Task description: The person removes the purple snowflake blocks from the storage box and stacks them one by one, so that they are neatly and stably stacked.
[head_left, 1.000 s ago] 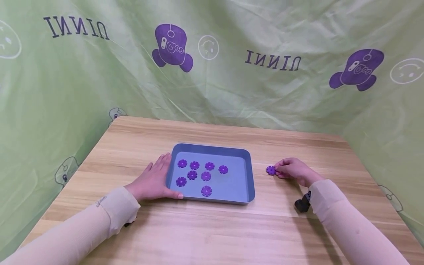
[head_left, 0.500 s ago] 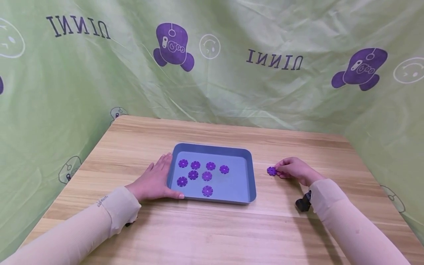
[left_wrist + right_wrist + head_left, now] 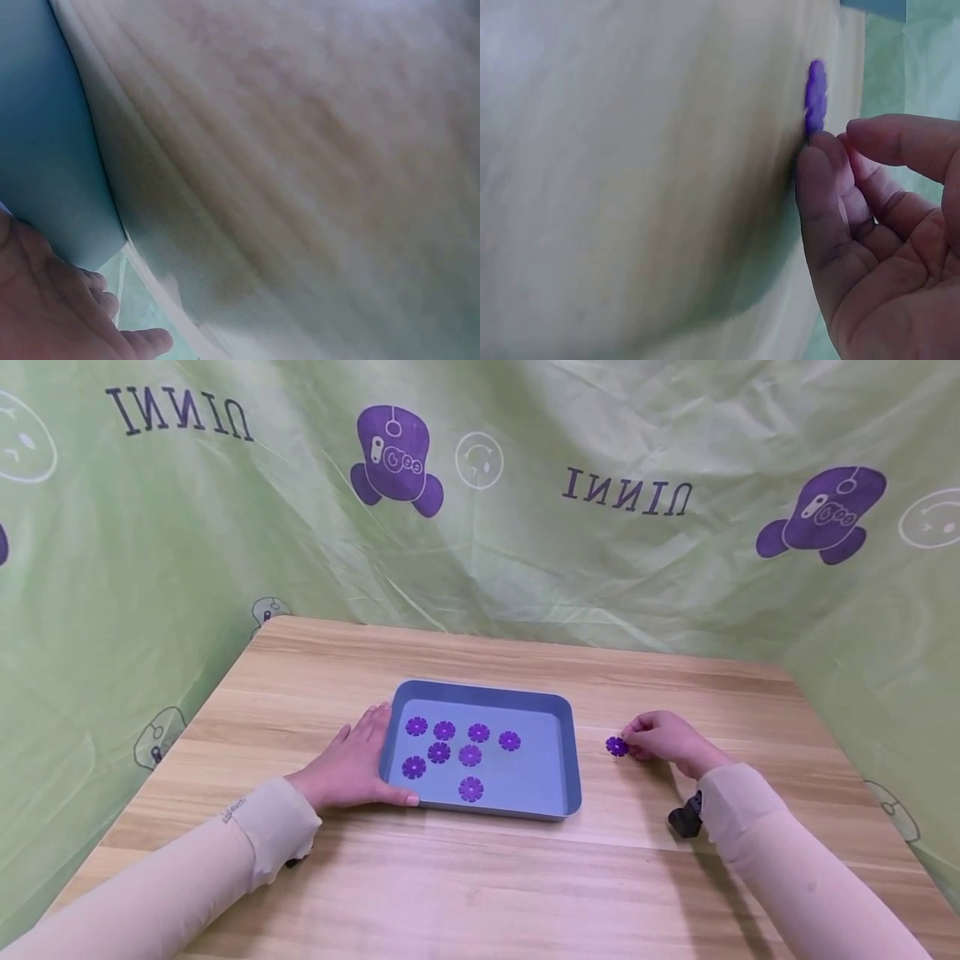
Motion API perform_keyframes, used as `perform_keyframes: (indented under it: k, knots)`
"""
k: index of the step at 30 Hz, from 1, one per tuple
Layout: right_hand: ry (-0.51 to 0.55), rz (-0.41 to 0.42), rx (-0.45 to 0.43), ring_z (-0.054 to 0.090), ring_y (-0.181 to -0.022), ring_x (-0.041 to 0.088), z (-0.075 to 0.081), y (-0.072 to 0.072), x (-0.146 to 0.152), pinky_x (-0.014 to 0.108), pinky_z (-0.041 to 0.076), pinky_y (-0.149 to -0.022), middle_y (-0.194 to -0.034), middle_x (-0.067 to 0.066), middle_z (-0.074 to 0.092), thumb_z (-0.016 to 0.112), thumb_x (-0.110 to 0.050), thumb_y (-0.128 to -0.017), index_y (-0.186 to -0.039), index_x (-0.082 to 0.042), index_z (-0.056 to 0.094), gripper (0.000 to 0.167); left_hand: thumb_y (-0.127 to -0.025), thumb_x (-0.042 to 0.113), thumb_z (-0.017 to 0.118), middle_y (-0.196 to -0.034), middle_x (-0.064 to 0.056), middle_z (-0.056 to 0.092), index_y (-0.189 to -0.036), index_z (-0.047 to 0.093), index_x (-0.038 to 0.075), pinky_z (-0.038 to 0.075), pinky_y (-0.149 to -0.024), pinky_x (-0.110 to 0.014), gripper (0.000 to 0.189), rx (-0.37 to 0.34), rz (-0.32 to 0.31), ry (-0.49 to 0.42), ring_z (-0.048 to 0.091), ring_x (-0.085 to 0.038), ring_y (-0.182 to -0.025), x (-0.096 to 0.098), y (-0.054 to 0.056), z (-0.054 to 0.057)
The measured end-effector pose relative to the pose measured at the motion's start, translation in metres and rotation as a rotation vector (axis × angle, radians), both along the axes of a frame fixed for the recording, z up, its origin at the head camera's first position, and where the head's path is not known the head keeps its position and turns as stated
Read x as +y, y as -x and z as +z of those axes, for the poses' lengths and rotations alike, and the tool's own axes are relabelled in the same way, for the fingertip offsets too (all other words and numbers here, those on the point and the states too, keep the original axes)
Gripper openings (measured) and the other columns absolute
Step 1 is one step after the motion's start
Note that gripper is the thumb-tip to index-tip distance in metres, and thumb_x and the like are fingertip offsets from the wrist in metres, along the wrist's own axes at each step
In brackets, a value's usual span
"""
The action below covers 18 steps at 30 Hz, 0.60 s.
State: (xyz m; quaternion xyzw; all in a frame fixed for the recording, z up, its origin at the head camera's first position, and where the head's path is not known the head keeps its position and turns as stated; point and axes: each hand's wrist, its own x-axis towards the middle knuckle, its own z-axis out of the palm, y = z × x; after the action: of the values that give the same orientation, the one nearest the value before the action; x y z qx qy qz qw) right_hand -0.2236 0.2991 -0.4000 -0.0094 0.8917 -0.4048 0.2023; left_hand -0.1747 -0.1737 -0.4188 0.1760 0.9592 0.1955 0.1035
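1. Backdrop first: a creased green cloth (image 3: 225, 543) printed with purple cartoon figures, smiley outlines and mirrored lettering hangs behind and down both sides of the work area
2. Bench (image 3: 480, 877): light wood-grain top; a small black object (image 3: 684, 820) sits beside the right sleeve
3. Tray (image 3: 558, 760): a shallow blue-grey rectangle near the middle of the bench, with seven purple notched discs (image 3: 470, 755) lying flat and loosely grouped in its left half
4. Left hand (image 3: 348, 768): laid flat on the bench, fingers straight against the tray's left wall and thumb along its near edge, gripping nothing
5. Right hand (image 3: 663, 739): well to the right of the tray, fingers curled, fingertips (image 3: 821, 161) touching an eighth purple disc (image 3: 616, 746)
6. Progress, as I judge it: seven discs are in the tray and one lies outside on the bench, at the right fingertips, not yet lifted clear
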Motion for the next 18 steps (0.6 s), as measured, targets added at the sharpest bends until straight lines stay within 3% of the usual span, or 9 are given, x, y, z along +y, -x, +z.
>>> perform_keyframes:
  k: [3, 9, 14, 18]
  knots:
    - [-0.039, 0.025, 0.043, 0.059, -0.084, 0.017, 0.005, 0.002, -0.010, 0.029, 0.056, -0.075, -0.095, 0.011, 0.065, 0.059, -0.005, -0.102, -0.108, 0.011, 0.065, 0.018, -0.067, 0.082, 0.077, -0.169, -0.029, 0.006, -0.161, 0.003, -0.010, 0.008, -0.121, -0.067, 0.151, 0.012, 0.001, 0.006, 0.006, -0.044, -0.155, -0.001, 0.000, -0.002]
    - [0.026, 0.090, 0.119, 0.064, -0.085, 0.019, 0.021, 0.004, -0.041, 0.036, 0.058, -0.082, -0.097, 0.016, 0.068, 0.060, -0.004, -0.099, -0.108, 0.013, 0.064, 0.021, -0.066, 0.083, 0.076, -0.168, -0.028, 0.006, -0.160, 0.004, -0.011, 0.005, -0.120, -0.067, 0.151, 0.024, -0.005, 0.029, 0.005, -0.044, -0.155, -0.001, 0.000, 0.000]
    - [0.032, 0.148, 0.130, 0.066, -0.086, 0.020, 0.029, 0.005, -0.073, 0.040, 0.059, -0.085, -0.096, 0.013, 0.068, 0.062, -0.007, -0.100, -0.109, 0.011, 0.066, 0.020, -0.067, 0.085, 0.074, -0.169, -0.028, 0.005, -0.161, 0.006, -0.010, 0.003, -0.121, -0.067, 0.150, 0.040, -0.014, 0.051, 0.002, -0.044, -0.156, -0.001, -0.001, 0.001]
    - [0.014, 0.184, 0.111, 0.065, -0.088, 0.020, 0.030, 0.007, -0.094, 0.037, 0.059, -0.084, -0.097, 0.013, 0.068, 0.064, -0.008, -0.100, -0.110, 0.009, 0.068, 0.021, -0.067, 0.087, 0.071, -0.169, -0.027, 0.004, -0.161, 0.008, -0.010, 0.001, -0.121, -0.067, 0.149, 0.057, -0.023, 0.081, 0.000, -0.044, -0.156, -0.001, -0.001, 0.003]
